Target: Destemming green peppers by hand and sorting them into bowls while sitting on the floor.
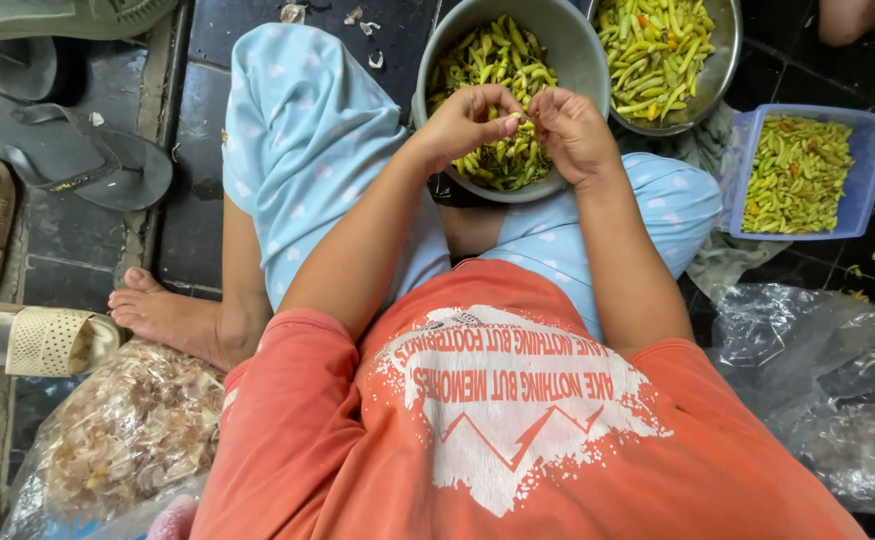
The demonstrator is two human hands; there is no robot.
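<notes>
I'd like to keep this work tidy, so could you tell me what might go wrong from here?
1. The round grey metal bowl of green chillies rests against the person's leg; a knee shift might tip it.
2. Both the left hand and the right hand pinch a small chilli bare, so juice could sting the skin.
3. The blue plastic tub sits on crumpled cloth and may slide.

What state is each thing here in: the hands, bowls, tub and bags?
Left hand: pinching a small green chilli.
Right hand: pinching the same chilli.
Grey metal bowl: part full of chillies.
Second steel bowl: heaped full.
Blue plastic tub: filled.
Clear plastic bag of peelings: open.
</notes>
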